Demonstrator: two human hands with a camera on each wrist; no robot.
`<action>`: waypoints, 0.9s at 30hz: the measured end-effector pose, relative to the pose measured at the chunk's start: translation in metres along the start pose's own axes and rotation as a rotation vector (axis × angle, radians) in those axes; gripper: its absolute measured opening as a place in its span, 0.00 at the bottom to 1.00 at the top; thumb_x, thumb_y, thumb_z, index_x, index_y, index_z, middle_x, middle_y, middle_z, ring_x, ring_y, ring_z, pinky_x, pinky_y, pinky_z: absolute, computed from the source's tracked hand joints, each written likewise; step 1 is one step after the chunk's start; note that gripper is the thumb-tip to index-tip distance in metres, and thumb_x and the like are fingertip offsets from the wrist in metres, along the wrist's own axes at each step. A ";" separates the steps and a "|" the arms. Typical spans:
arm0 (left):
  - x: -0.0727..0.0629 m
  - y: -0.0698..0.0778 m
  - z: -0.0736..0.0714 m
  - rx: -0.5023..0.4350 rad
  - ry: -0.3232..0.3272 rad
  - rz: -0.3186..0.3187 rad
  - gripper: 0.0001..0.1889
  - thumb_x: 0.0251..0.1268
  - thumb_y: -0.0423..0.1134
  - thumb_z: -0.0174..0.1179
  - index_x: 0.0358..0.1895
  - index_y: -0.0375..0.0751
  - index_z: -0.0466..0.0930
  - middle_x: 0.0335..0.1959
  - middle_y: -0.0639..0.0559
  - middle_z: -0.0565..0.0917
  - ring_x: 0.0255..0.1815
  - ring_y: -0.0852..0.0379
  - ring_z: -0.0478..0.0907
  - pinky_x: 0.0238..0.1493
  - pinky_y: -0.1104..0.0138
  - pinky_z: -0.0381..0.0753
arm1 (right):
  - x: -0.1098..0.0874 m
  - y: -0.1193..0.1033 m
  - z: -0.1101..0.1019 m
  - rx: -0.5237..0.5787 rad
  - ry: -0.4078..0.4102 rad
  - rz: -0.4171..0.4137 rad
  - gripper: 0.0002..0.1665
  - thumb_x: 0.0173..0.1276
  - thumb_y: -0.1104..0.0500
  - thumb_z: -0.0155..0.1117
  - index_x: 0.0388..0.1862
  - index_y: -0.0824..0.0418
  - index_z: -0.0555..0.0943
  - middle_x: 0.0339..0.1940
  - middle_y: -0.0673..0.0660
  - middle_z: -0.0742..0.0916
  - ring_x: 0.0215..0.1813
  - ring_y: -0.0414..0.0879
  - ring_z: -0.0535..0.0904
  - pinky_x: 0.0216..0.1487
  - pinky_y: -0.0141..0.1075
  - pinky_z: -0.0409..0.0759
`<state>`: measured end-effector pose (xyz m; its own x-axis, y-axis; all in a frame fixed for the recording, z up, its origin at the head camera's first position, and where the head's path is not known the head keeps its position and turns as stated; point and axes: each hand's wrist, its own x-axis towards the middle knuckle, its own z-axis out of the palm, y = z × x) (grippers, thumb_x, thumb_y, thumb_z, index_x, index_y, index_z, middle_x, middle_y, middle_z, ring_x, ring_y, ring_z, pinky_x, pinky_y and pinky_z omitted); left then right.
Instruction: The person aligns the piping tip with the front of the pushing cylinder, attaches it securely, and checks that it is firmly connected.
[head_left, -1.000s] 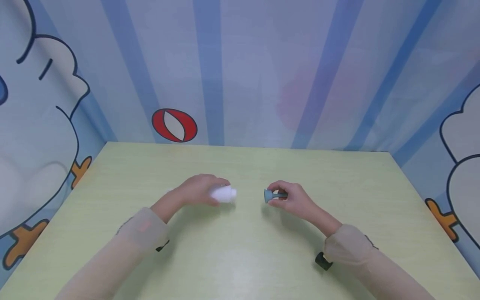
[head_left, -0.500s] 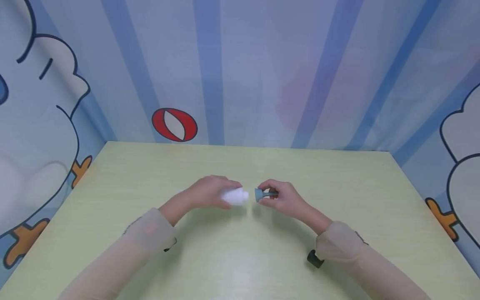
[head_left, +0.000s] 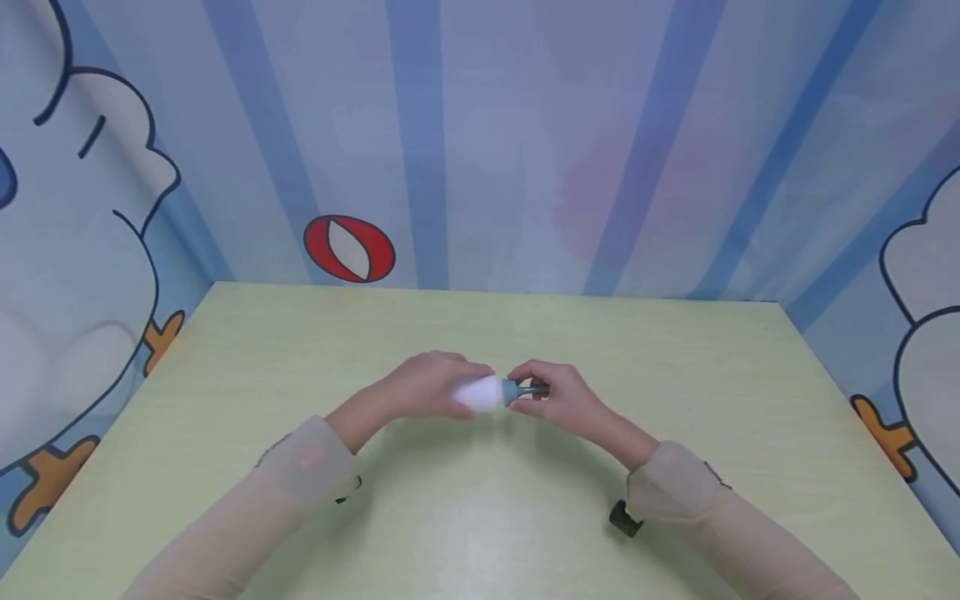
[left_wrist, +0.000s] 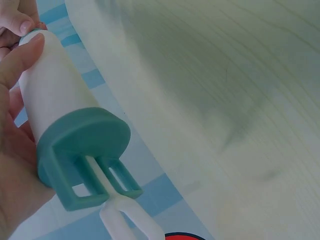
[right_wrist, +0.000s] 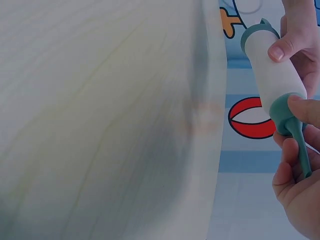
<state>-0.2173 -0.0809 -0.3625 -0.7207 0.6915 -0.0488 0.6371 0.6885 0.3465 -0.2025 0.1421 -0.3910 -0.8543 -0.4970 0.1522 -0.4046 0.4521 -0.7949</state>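
My left hand [head_left: 422, 385] grips the white barrel of an icing syringe [head_left: 478, 394], held sideways above the table. The left wrist view shows its teal end cap [left_wrist: 92, 135], with two finger loops, and the forked white plunger handle [left_wrist: 117, 212] sticking out. My right hand [head_left: 572, 398] pinches the teal nozzle [head_left: 511, 392] between thumb and fingers. In the right wrist view the nozzle's wide end meets the front of the barrel, and its thin spout lies in the curl of my fingers. How firmly the two parts sit together cannot be seen.
A pale yellow-green table [head_left: 480, 517] lies beneath both hands. Blue striped printed sheets [head_left: 510, 150] stand along its back and sides. A dark wrist camera [head_left: 626, 518] hangs under the right sleeve.
My hands have come together: the left carried the barrel to the right, and the right brought the nozzle leftward. The gap between barrel and nozzle has closed.
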 end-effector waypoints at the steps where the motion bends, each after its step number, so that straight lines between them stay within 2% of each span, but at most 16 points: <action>1: 0.000 0.000 0.000 0.001 0.000 0.000 0.28 0.48 0.48 0.65 0.56 0.55 0.71 0.43 0.54 0.78 0.38 0.58 0.72 0.40 0.63 0.72 | 0.000 0.000 0.001 0.002 0.000 -0.001 0.16 0.53 0.61 0.66 0.42 0.62 0.78 0.36 0.57 0.83 0.31 0.41 0.77 0.32 0.29 0.77; 9: 0.000 0.001 0.000 0.001 -0.003 -0.007 0.28 0.48 0.48 0.65 0.56 0.55 0.71 0.44 0.54 0.78 0.39 0.58 0.72 0.39 0.63 0.72 | 0.001 -0.001 0.003 -0.002 -0.012 0.006 0.17 0.56 0.58 0.64 0.44 0.62 0.78 0.37 0.58 0.83 0.32 0.41 0.77 0.32 0.29 0.76; 16: -0.001 0.002 -0.001 0.013 0.006 -0.007 0.28 0.48 0.48 0.64 0.57 0.54 0.71 0.44 0.53 0.78 0.39 0.58 0.72 0.39 0.63 0.72 | 0.001 -0.002 0.002 -0.011 -0.026 -0.033 0.18 0.60 0.58 0.59 0.48 0.65 0.76 0.37 0.60 0.83 0.34 0.46 0.80 0.32 0.29 0.77; 19: -0.001 0.003 -0.003 0.017 0.010 -0.004 0.28 0.49 0.48 0.64 0.57 0.54 0.70 0.44 0.53 0.78 0.38 0.58 0.72 0.39 0.63 0.72 | 0.002 -0.002 0.002 -0.006 -0.027 -0.055 0.17 0.61 0.59 0.58 0.48 0.64 0.73 0.34 0.60 0.84 0.32 0.49 0.80 0.30 0.30 0.76; 27: -0.002 0.004 -0.005 0.006 0.007 -0.017 0.28 0.48 0.48 0.64 0.57 0.54 0.70 0.44 0.53 0.78 0.39 0.58 0.72 0.40 0.63 0.72 | 0.002 -0.002 0.000 -0.043 -0.045 -0.083 0.18 0.55 0.62 0.64 0.43 0.60 0.70 0.33 0.55 0.82 0.30 0.41 0.75 0.31 0.30 0.73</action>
<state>-0.2146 -0.0804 -0.3563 -0.7332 0.6783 -0.0481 0.6266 0.7014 0.3396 -0.2036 0.1396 -0.3891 -0.8020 -0.5666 0.1891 -0.4880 0.4389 -0.7545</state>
